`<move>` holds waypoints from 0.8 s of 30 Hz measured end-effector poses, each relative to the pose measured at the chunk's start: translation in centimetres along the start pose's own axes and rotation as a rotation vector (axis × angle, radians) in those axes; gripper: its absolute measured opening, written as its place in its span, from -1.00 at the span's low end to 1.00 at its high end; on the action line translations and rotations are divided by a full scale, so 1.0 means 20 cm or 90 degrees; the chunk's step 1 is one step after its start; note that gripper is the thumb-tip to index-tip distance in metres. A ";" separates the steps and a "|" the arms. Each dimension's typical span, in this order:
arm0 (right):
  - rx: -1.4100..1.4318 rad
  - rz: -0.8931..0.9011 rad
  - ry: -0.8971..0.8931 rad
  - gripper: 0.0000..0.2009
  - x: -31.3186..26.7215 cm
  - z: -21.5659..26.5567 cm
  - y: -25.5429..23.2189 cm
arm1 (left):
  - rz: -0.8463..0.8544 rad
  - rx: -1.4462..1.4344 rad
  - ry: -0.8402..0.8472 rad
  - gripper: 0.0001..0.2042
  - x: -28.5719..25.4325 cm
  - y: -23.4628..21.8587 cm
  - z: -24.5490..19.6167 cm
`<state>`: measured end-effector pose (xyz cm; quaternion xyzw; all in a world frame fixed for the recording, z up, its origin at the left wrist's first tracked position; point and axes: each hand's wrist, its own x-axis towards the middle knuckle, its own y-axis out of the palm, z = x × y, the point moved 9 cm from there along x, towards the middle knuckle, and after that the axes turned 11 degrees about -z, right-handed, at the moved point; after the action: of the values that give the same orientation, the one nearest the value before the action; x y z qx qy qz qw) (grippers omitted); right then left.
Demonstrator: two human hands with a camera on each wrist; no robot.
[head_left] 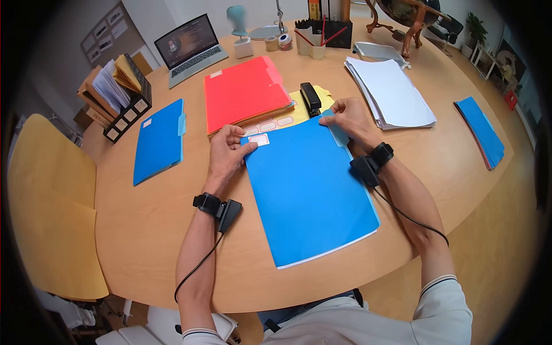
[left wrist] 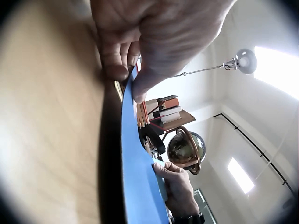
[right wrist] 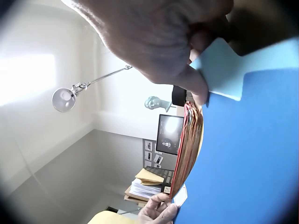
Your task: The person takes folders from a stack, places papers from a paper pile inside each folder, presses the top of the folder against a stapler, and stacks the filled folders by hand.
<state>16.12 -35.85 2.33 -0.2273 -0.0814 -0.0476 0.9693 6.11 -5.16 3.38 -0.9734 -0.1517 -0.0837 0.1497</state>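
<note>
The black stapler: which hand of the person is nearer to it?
The right hand is nearer: it pinches the blue folder near its upper right corner, just right of the black stapler. The left hand is farther, pinching the upper left corner.

The left hand (head_left: 227,152) pinches a big, flat blue paper folder (head_left: 313,195) at its 10 o'clock corner, by a small white sticker with a red edge (head_left: 259,140). The right hand (head_left: 353,121) pinches it at 1 o'clock. From the middle of that folder, a black stapler (head_left: 310,99) sits at 12 o'clock on a yellow paper folder (head_left: 325,102). A fat pile with a red folder on top (head_left: 244,89) is at 11 o'clock, and a gray laptop (head_left: 198,65) is farther that way. Loose white paper sheets (head_left: 394,95) lie in a pile at 1 o'clock
</note>
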 end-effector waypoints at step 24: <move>-0.030 -0.135 -0.142 -0.48 0.06 0.02 0.01 | -0.097 -0.022 -0.004 -0.89 0.07 -0.01 0.11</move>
<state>17.22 -35.50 2.75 -0.2440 -0.2112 -0.1260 0.9381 7.63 -3.98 1.62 -0.9617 -0.2245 -0.0947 0.1253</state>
